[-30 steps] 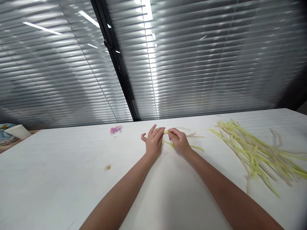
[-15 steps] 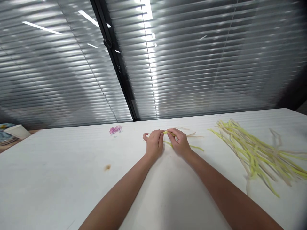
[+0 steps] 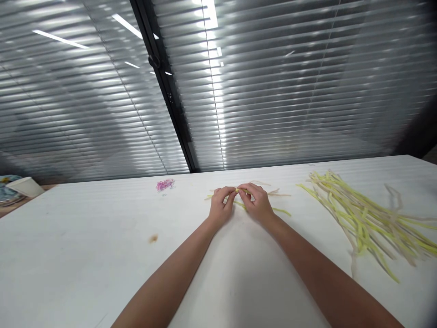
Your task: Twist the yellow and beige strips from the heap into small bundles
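by the table's far edge (image 3: 191, 183), left hand (image 3: 220, 207) and right hand (image 3: 258, 206) pinched a yellow strip (image 3: 237, 190), fingertips closed. working it seemed the step, next needing steady pinches.

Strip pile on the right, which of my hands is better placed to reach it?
Probably your right hand: it is nearer, and the strip pile lies to its right. Your left hand is farther away. Both seem to pinch a yellow strip, so either might need freeing first.
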